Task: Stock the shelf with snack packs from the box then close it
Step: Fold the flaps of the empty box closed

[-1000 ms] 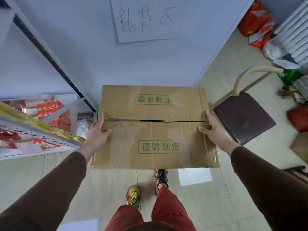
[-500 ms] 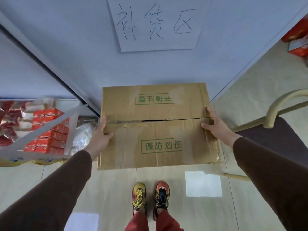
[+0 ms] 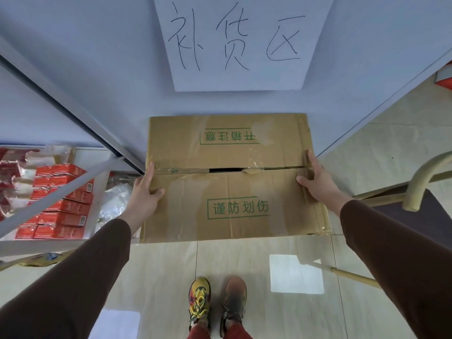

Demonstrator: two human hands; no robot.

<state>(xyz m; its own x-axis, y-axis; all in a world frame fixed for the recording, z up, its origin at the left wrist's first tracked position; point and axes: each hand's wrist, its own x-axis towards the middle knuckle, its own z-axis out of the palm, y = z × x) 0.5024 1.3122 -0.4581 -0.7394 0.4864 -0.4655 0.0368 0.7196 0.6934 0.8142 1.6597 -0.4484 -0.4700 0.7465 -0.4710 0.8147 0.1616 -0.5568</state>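
At twelve o'clock, left hand (image 3: 144,194) and right hand (image 3: 318,184) grip the closed brown cardboard box (image 3: 232,177); best carried level.

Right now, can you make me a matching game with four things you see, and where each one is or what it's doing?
Things:
1. cardboard box
2. red snack packs
3. paper sign
4. left hand

Places or states:
A. stuck on the wall above the box
B. stacked on the shelf at the left
C. gripping the box's left edge
D. flaps down, with a small dark gap at the seam

Pairs: 1-D, 2-B, 3-A, 4-C
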